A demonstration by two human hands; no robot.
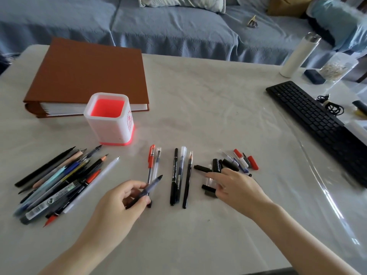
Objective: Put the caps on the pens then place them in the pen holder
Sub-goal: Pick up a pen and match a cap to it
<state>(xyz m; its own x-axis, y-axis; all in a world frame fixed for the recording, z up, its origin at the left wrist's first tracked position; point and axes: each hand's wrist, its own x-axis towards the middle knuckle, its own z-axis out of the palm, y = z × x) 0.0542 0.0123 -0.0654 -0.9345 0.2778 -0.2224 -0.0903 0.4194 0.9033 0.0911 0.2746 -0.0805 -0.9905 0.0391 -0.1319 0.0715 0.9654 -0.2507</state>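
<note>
My left hand (127,199) grips a dark pen (149,188) with its uncapped tip pointing up and right. My right hand (236,187) reaches with spread fingers over a heap of loose caps (228,164), black, red and clear ones; its fingertips rest among them and nothing is clearly held. Several capped pens (174,175) lie in a row between my hands. A pile of uncapped pens and pencils (59,181) lies at the left. The white pen holder (111,120) with a red inside stands empty behind them.
A brown binder (87,74) lies behind the holder. A black keyboard (317,124) runs along the right side, with a white bottle (297,56), a clear container (335,68) and a cable (331,107) beyond it. A blue sofa (178,30) stands past the table.
</note>
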